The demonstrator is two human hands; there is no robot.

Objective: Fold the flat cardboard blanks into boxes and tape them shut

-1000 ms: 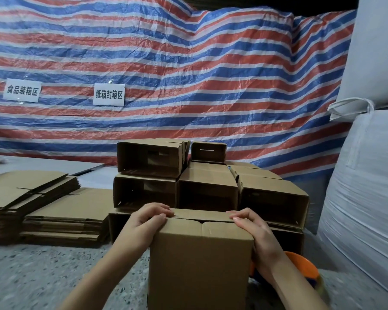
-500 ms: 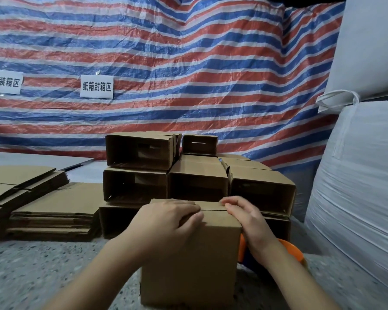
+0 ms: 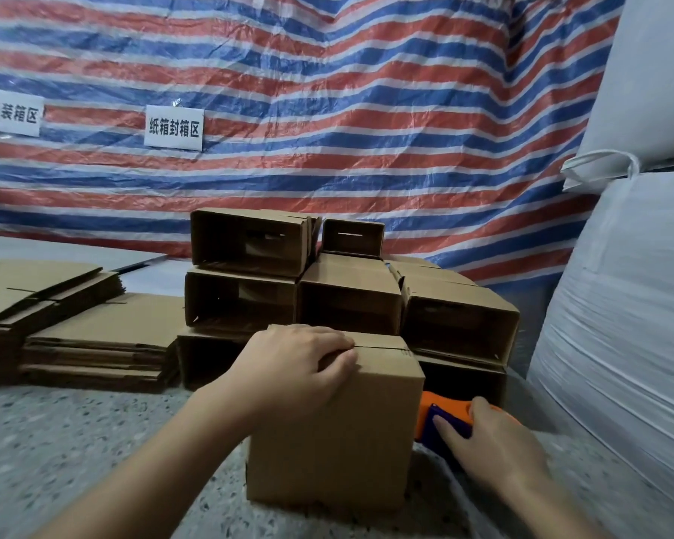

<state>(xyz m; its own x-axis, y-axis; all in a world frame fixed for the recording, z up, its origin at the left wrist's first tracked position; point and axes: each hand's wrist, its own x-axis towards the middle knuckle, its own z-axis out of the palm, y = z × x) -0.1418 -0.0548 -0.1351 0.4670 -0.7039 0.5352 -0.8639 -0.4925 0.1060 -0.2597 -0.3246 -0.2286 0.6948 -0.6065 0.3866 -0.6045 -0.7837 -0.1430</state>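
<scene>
The box [image 3: 335,422] stands upright at the near middle of the speckled worktop [image 3: 74,441], plain brown corrugated card, its top flaps folded down so that their edges meet in a thin seam running across the lid, not yet taped as far as can be seen. It is likely light, empty and fairly stiff, but the walls would dent under a hard squeeze, so the lid is best held flat from above, close to the seam, which is where the tape must go. The left hand [image 3: 296,367] lies on the top, palm down, fingers bent over the near edge beside the seam, pressing the flaps closed. At 3 o'clock of the box, low and just beside it, the right hand [image 3: 487,441] touches the orange and blue tape dispenser [image 3: 444,416]; whether it has actually closed on it I cannot tell. Finished boxes [image 3: 351,297] are stacked at 12 o'clock, flat blanks [image 3: 55,305] at 9 o'clock.
</scene>
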